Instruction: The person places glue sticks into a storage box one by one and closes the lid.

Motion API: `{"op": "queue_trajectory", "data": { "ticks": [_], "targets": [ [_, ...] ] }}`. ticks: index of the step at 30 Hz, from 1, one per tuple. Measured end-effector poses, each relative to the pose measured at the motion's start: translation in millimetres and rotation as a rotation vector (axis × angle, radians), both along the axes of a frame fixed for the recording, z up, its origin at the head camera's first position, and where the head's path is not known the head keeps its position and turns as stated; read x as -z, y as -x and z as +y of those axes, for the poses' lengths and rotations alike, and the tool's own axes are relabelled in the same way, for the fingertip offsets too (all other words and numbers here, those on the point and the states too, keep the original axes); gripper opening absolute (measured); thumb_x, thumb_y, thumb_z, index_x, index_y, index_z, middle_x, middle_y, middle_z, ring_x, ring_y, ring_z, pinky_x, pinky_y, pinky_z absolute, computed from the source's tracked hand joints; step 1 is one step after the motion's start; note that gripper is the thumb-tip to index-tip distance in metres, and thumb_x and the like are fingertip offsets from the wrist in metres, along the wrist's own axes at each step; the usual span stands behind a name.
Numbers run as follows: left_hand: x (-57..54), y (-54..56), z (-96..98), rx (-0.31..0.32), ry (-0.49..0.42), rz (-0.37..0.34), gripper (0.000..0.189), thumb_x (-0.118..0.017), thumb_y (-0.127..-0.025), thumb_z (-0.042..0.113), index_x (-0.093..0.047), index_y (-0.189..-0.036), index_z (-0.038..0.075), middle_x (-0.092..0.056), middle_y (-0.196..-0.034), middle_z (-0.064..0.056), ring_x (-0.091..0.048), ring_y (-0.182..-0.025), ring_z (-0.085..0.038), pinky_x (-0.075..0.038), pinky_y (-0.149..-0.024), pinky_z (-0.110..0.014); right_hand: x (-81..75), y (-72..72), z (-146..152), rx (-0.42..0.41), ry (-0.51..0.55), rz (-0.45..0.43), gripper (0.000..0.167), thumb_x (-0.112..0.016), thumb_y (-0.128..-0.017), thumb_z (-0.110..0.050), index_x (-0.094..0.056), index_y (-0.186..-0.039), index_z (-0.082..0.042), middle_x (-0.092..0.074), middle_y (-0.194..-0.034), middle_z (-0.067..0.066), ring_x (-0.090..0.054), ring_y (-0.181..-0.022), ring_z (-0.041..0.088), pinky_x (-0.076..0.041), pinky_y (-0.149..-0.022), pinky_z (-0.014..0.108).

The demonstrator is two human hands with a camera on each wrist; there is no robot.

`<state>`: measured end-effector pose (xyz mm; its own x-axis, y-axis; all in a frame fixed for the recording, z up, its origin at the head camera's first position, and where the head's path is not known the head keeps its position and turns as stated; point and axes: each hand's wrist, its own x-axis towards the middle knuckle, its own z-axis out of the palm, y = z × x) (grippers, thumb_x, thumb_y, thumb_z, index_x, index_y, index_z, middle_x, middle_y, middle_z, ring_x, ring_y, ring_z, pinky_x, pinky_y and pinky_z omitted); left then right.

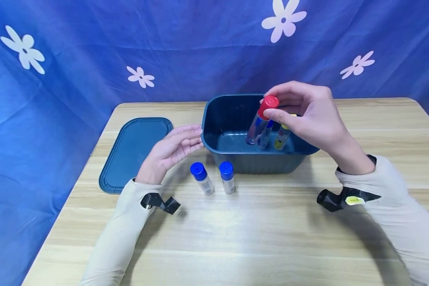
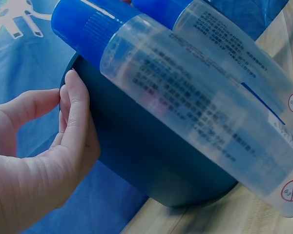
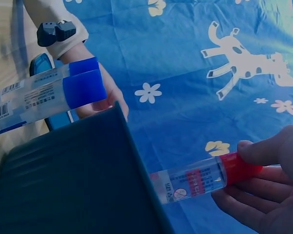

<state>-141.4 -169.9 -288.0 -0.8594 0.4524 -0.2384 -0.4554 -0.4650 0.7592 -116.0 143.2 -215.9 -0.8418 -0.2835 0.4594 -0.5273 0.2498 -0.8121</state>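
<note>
My right hand (image 1: 307,113) pinches the red cap of a clear bottle (image 1: 256,129) between thumb and fingers. That bottle hangs tilted over the dark teal bin (image 1: 257,163), its lower end below the rim in the head view. Inside the bin stand a blue-capped bottle (image 1: 264,138) and a yellow-capped bottle (image 1: 281,138). At the bin's left end, the fingertips of my left hand (image 1: 175,145) touch the rim, fingers fairly straight. Two more clear bottles with blue caps, a left one (image 1: 203,179) and a right one (image 1: 227,178), stand upright in front of the bin.
A flat teal lid (image 1: 128,153) lies on the wooden table (image 1: 236,238), left of the bin and partly behind my left hand. Behind the table hangs a blue cloth (image 1: 200,47) with white flowers. Each wrist carries a small black camera.
</note>
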Motion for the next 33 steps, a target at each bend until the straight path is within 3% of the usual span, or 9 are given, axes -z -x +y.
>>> {"op": "queue_trajectory", "data": {
  "ticks": [11,19,24,33],
  "targets": [
    [2.5,1.5,-0.9,0.013,-0.015,0.012,0.013,-0.055,-0.095,-0.005,-0.068,-0.097,-0.003,-0.070,-0.092,-0.014,-0.070,-0.084,-0.023,-0.057,-0.079,-0.032,14.9,13.7,-10.3,0.003,-0.295,0.186,0.026,-0.077,-0.082,-0.005,-0.070,-0.107,-0.003,-0.072,-0.096,0.004,-0.068,-0.086,0.009,-0.054,-0.080,0.018],
    [0.1,1.1,0.2,0.016,-0.003,0.014,0.013,-0.055,-0.095,-0.006,-0.068,-0.096,-0.003,-0.070,-0.091,-0.014,-0.070,-0.082,-0.022,-0.058,-0.079,-0.031,22.2,22.9,-14.4,0.007,-0.323,0.076,0.026,-0.075,-0.084,-0.007,-0.069,-0.109,-0.003,-0.071,-0.100,0.010,-0.069,-0.090,0.020,-0.056,-0.082,0.027],
    [0.9,1.2,-0.3,0.011,0.006,0.017,0.012,-0.056,-0.095,-0.005,-0.068,-0.096,-0.002,-0.070,-0.092,-0.014,-0.070,-0.082,-0.022,-0.058,-0.079,-0.031,28.6,29.8,-18.4,0.006,-0.332,0.055,0.025,-0.077,-0.083,-0.008,-0.070,-0.107,-0.005,-0.072,-0.099,0.009,-0.068,-0.091,0.018,-0.056,-0.084,0.035],
    [1.5,0.9,-0.1,0.006,0.008,0.014,0.012,-0.056,-0.095,-0.005,-0.068,-0.097,-0.002,-0.071,-0.093,-0.014,-0.070,-0.084,-0.023,-0.058,-0.080,-0.032,35.1,34.9,-28.7,-0.038,-0.383,0.024,0.024,-0.079,-0.080,-0.007,-0.069,-0.102,-0.005,-0.071,-0.093,0.005,-0.067,-0.088,0.015,-0.055,-0.085,0.031]
  ]
}}
